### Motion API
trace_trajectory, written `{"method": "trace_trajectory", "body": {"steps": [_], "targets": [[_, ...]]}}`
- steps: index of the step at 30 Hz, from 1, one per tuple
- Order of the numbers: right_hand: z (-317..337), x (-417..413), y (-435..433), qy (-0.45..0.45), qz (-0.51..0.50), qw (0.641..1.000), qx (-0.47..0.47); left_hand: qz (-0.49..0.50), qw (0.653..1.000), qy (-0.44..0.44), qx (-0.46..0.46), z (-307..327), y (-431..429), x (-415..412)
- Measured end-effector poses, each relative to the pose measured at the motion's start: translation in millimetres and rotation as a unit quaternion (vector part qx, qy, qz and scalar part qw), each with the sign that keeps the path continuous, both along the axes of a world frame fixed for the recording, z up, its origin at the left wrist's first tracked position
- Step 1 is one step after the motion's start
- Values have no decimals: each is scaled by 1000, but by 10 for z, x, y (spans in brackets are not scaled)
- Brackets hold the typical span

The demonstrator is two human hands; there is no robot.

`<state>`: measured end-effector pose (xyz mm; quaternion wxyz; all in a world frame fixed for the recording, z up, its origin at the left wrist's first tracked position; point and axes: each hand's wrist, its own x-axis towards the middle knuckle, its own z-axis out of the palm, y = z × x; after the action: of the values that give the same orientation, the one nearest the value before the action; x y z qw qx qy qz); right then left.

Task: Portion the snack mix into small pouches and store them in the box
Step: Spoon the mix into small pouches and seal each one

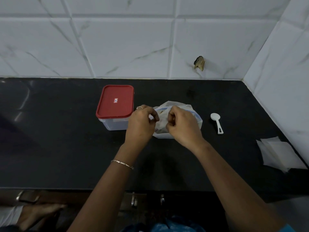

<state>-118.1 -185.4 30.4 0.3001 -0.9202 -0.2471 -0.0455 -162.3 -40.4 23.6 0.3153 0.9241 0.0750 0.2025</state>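
Lying nearest, well out to the right of the right hand [182,126], a loose stack of flat, pale, translucent pouches [280,153] sits on the worktop [66,148] by the side wall. Both hands have their fingers curled, pinching the mouth of the bag [175,105] between them, the left hand [142,124] on its left edge and the right hand on the other. The bag is thin, crinkly clear plastic, slumped, with the snack mix dimly seen inside. Pulled apart too sharply, the film could split or the bag tip, scattering mix over the glossy black stone. Near the right hand, on its right, lies a white plastic spoon [216,122], round bowl pointing away. Just left of the left hand stands the box [113,125], a clear rectangular tub with its rounded red lid [115,101] still on; it will need opening.
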Motion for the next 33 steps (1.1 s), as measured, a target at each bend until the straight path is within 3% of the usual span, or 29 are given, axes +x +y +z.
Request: {"method": "trace_trajectory", "body": {"steps": [4, 8, 12, 16, 22, 25, 29, 31, 33], "targets": [[2, 0, 3, -6, -7, 999, 32, -27, 999, 16, 28, 34, -50, -22], [26, -29, -18, -15, -16, 997, 80, -29, 999, -37, -9, 55, -99, -71], [79, -9, -66, -17, -21, 1000, 16, -20, 999, -27, -18, 64, -98, -68], [144, 5, -34, -1, -14, 996, -93, -39, 998, 3, 58, 40, -111, -57], [135, 16, 0, 10, 5, 998, -59, -95, 984, 101, 109, 50, -57, -17], [161, -4, 28, -6, 66, 996, -61, -76, 985, 90, 129, 68, -39, -44], [198, -16, 90, -33, 71, 985, -156, 0, 989, 51, 141, 145, -32, -39], [337, 20, 220, 67, 5, 983, -173, 7, 988, 30, 152, 179, -10, -38], [494, 84, 355, 237, -59, 923, -296, -6, 985, 22, 172, 188, -1, -43]]}}
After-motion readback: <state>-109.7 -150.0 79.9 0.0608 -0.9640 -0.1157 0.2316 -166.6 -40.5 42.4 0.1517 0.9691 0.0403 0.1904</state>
